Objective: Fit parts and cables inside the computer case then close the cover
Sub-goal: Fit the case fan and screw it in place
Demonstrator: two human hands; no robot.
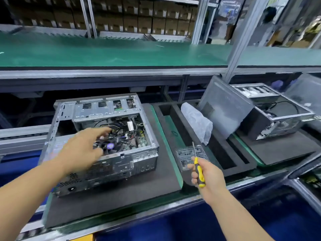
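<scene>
Two fingers (104, 131) inside open computer case (104, 136).

I see a workbench (182, 194) carrying a dark foam pad (121, 193) under the open computer case (104, 136), beside a slotted foam tray (225, 153).

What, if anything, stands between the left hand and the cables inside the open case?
Nothing visible does. The case has no cover on, and the left hand reaches over its near wall, fingers at the cables above the fan.
</scene>
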